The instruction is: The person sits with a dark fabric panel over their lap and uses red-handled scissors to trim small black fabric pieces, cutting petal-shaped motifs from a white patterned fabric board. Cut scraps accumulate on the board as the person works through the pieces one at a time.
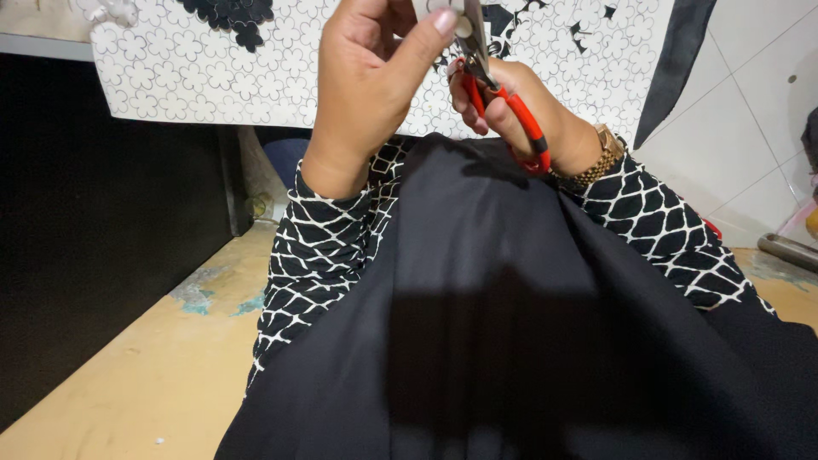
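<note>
White, a small cut-out piece [440, 7] sits at the very top edge of the view, mostly cropped, pinched between the thumb and fingers of the left hand [366, 81], which is curled closed around it with the thumbnail showing. Just beside it, the right hand [511, 106] is closed through the red handles of a pair of scissors [498, 94]; the metal blades point up toward the white piece and meet it near the thumb, though how far apart the blades stand cannot be told. A gold-coloured wristwatch [601, 158] circles the right wrist. Both forearms wear sleeves [324, 247] in a black-and-white lattice print, and black cloth [511, 341] drapes over the lap below the hands, filling the lower middle of the view. Behind the hands hangs a white sheet [196, 72] cut into a pattern of flower outlines, with some black flower shapes near its top. A worn tan surface [162, 375] lies at lower left beside a dark cabinet [94, 213], and white floor tiles [741, 128] show at right.
</note>
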